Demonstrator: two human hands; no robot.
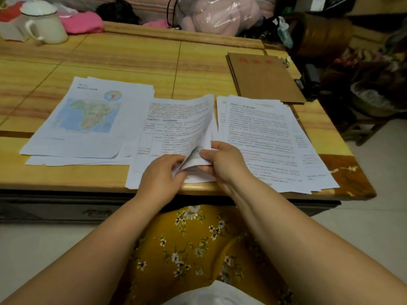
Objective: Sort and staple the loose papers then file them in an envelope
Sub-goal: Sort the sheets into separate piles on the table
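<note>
with the left hand (164, 170) and right hand (222, 160) both pinching the near corner of the lifted sheets on the middle stack of papers (176, 128) on the table (132, 60), it seems best to peel pages slowly, pressing the rest flat.

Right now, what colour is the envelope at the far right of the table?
Brown, with red print at its top; the envelope shows in the head view.

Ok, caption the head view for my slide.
Both hands leaf through the middle paper stack between two other piles, envelopes waiting.
</note>
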